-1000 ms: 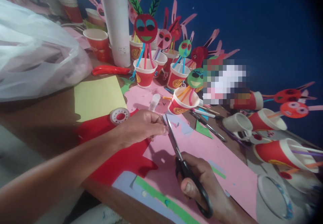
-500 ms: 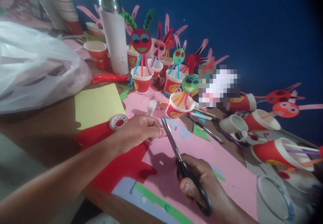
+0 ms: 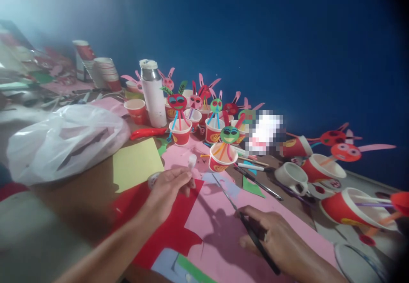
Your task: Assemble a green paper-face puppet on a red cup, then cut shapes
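Note:
My left hand [image 3: 171, 187] is closed in a pinch above the red paper [image 3: 153, 232]. A small bit of pink paper [image 3: 197, 175] shows at its fingertips. In my right hand [image 3: 271, 234] is a pair of scissors [image 3: 247, 223] with black handles, over the large pink sheet [image 3: 220, 240]. The blades look closed, seen nearly edge-on, and point away to the upper left. Their tips are apart from the pink bit. A white tape ring [image 3: 154, 179] lies partly hidden behind my left hand, near a yellow sheet [image 3: 139, 164].
Several red paper cups with paper-faced straw figures, including a green-faced one [image 3: 230, 135], line the back. A white flask [image 3: 153, 95] stands beside them. A plastic bag [image 3: 67, 142] lies left, a white mug [image 3: 291, 178] right. Pens [image 3: 262, 185] and green scraps [image 3: 252, 187] lie between.
The view has tilted upward, showing more wall. The scissors have drawn away from my left fingertips and turned nearly edge-on. My left hand still pinches the pink bit.

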A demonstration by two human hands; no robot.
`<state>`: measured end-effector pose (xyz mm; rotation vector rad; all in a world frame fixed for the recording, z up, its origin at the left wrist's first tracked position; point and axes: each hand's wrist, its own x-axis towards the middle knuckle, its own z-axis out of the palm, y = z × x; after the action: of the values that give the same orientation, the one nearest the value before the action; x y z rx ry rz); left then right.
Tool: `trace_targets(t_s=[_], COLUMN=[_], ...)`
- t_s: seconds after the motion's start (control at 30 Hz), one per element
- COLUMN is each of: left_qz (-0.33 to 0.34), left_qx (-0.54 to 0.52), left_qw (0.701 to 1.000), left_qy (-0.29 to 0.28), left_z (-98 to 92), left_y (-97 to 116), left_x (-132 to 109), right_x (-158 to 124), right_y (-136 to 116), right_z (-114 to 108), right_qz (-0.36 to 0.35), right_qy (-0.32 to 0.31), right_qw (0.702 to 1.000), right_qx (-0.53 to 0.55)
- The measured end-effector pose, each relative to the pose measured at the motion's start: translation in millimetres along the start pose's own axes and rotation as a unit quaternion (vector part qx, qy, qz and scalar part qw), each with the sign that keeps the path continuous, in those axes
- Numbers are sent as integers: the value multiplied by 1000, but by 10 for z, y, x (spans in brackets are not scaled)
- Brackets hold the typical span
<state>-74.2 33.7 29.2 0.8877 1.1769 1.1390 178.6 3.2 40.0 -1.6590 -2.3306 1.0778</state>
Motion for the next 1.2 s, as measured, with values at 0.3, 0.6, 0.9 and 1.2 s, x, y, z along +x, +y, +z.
trace_targets(t_s=[0.3,0.6,0.9,1.2], left_qz=[-33,-14,207,318], left_qx=[50,351,511,584], left_qw=[998,918,805,717], left_qy=[-22,-185,-222,-211], left_z=[46,132,335,520], left_y=[-84,-49,-17,-337], left_x=[-25,-3,182,290], right_x=[-167,-180,-148,-137], right_y=[258,358,423,483], right_z=[129,85,127,184], right_qz=[-96,-77,-17,9], right_qy=[118,177,151,119], right_qw=[960,978,987,976], right_qx=[-236,-80,54,181])
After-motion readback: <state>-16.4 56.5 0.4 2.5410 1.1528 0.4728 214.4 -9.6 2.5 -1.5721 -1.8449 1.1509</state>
